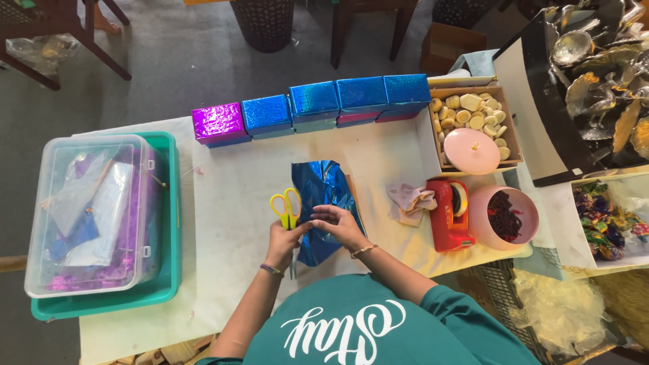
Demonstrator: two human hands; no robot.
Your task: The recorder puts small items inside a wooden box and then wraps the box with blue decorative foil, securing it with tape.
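My left hand (284, 238) grips yellow-handled scissors (286, 206), handles pointing away from me. My right hand (338, 223) rests on a crumpled sheet of shiny blue foil paper (323, 189) lying on the white table cover (230, 196), fingers pinching its near edge. The two hands almost touch over the lower part of the sheet. The scissor blades are hidden under my left hand.
A row of foil-wrapped boxes, one purple (218, 123) and several blue (314, 101), lines the far edge. A clear lidded bin (91, 213) sits in a green tray at left. Right: red tape dispenser (449, 215), pink bowl (503, 217), wooden box of pale pieces (473, 111), crumpled cloth (411, 200).
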